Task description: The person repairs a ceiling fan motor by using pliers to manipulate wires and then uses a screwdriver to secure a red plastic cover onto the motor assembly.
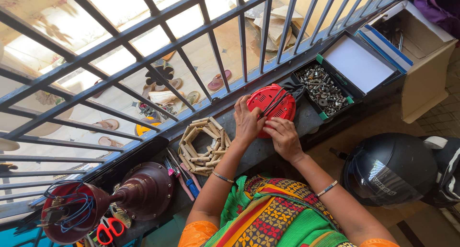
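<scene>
While both hands press on the red round grille cover (274, 105), it lies on the grey ledge (249, 151) against the railing-side edge. Her left hand (247, 122) closes its fingers over the cover's near rim; her right hand (284, 137) pinches its lower edge. Just right sits an open box of bolts (322, 90); left, a ring of wooden pegs (203, 145).
</scene>
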